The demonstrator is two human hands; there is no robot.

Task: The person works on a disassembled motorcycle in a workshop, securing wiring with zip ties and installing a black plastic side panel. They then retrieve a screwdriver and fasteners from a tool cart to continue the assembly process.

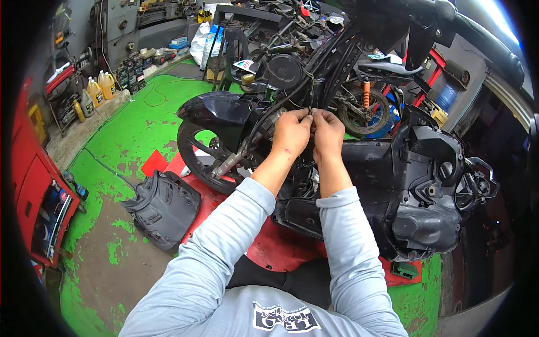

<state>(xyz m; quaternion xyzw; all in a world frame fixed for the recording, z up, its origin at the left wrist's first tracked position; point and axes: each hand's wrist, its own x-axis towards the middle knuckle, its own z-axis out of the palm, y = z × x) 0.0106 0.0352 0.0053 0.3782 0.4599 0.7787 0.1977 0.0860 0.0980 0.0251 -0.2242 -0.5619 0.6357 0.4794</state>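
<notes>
In front of me stands a partly stripped black scooter, its front fender (216, 109) and front wheel (191, 146) to the left. Both my hands meet at its exposed front frame. My left hand (291, 133) pinches with thumb and index finger at a thin wire (312, 87) that rises from the fingertips. Closed in a pinch on the same wire, my right hand (329, 133) touches the left one. The exact spot between the fingertips is too small to make out. Just right of my hands lies the scooter's black body (365, 163).
A red lift platform (275, 247) lies under the scooter. On the green floor at left rests a removed black plastic panel (164, 208). A red cabinet (39, 185) stands far left, yellow jugs (101, 87) behind it. Another motorcycle's wheel (365, 106) shows behind.
</notes>
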